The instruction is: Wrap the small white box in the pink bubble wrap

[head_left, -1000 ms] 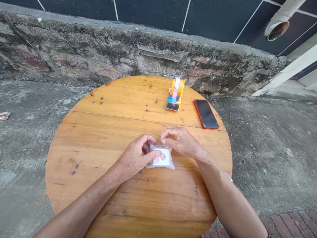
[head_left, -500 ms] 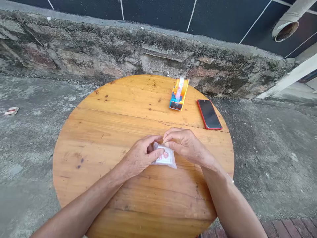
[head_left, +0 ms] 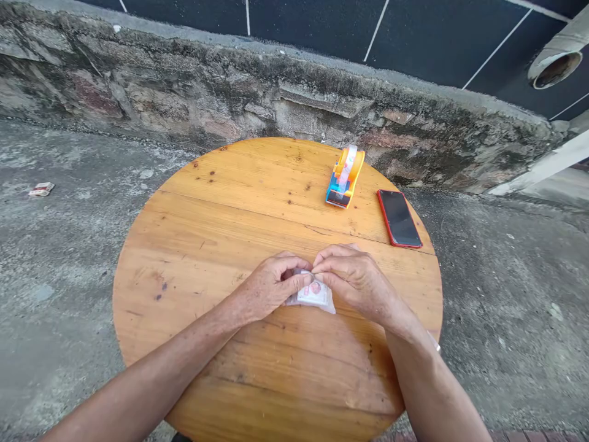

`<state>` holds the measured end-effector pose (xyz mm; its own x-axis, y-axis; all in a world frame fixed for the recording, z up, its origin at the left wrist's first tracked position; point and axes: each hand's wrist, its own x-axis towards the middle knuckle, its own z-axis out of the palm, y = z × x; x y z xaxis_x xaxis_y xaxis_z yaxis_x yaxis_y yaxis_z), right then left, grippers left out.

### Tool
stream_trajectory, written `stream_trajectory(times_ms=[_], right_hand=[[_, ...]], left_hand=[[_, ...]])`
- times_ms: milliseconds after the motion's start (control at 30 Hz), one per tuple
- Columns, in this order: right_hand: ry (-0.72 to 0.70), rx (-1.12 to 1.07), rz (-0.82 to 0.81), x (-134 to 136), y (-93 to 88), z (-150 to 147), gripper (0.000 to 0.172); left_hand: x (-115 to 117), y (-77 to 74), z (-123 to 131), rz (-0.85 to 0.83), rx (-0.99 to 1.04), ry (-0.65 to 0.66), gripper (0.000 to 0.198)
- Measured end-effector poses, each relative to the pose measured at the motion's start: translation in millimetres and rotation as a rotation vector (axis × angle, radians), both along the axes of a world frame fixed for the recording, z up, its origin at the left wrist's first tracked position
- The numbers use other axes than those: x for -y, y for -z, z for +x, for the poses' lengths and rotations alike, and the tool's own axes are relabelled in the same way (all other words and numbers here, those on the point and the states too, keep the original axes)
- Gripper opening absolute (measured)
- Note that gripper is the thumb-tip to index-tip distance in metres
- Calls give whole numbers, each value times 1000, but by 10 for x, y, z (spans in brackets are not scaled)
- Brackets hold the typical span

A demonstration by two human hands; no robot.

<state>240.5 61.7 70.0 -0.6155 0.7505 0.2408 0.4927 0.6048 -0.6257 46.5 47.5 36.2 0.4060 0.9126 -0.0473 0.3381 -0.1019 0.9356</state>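
Note:
A small clear plastic bag (head_left: 316, 294) with a white packet printed in pink inside it lies near the middle of the round wooden table (head_left: 193, 276). My left hand (head_left: 278, 283) pinches the bag's upper left part, thumb on top and fingers curled behind. From the other side, my right hand (head_left: 352, 273) has its thumb and fingertips closed at the bag's top edge, touching or almost touching the left fingertips. The fingers partly cover that edge, so what exactly lies between the right fingertips is hard to see.
Toward the back of the table stands a yellow and blue tape dispenser (head_left: 345, 178) with a roll of tape. A phone in a red case (head_left: 399, 218) lies near the right edge. Behind the table runs a low stone wall (head_left: 207, 101); a small box (head_left: 41, 189) is on the ground.
Both hands have drawn together at the bag's top edge, and the left thumb has shifted up toward it. The whole view has moved slightly, so everything appears further right.

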Motion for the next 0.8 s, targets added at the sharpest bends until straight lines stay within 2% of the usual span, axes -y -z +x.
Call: stream_trajectory(times_ms=[200,367,633,800], right_hand=[[8,64,99,80,20,20,18],[1,117,158,94,42,32,17],[-27,237,177,160,-57,88,19],[-31,255,242,185,-75,90,21]], left_hand=[[11,-1,-21,-79,64,55,28],[26,-18,-12,-127,49,25,31],[18,47,-13,-171,83,8,34],[16,42,-19,-198,82,12,35]])
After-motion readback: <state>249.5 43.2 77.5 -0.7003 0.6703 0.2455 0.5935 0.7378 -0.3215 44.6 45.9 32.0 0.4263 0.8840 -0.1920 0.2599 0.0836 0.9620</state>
